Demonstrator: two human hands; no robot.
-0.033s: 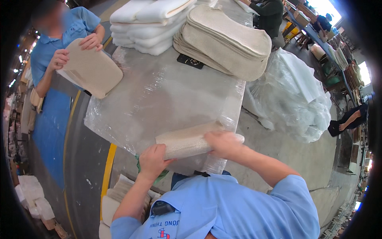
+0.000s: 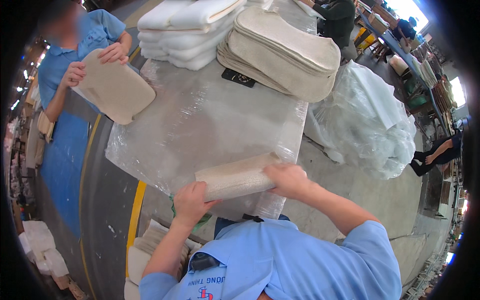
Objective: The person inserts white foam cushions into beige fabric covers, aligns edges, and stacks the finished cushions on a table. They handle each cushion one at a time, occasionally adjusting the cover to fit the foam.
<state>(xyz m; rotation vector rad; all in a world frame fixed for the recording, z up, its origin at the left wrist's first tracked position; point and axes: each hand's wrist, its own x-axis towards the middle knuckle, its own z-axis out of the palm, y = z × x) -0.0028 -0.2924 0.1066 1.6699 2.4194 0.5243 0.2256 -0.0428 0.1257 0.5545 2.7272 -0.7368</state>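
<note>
A beige, rolled-up fabric pad [image 2: 235,179] lies at the near edge of a table wrapped in clear plastic film [image 2: 200,125]. My left hand [image 2: 191,201] grips its left end. My right hand [image 2: 286,179] presses on its right end. Across the table at the upper left, a co-worker in a blue shirt [image 2: 60,65] holds a flat beige pad [image 2: 116,92] with both hands.
A stack of beige pads [image 2: 287,55] and a pile of white foam sheets [image 2: 182,30] fill the table's far end, with a small black device [image 2: 239,77] beside them. Clear plastic bags [image 2: 372,125] lie on the floor at right. More pads [image 2: 145,250] sit below the table's near-left corner.
</note>
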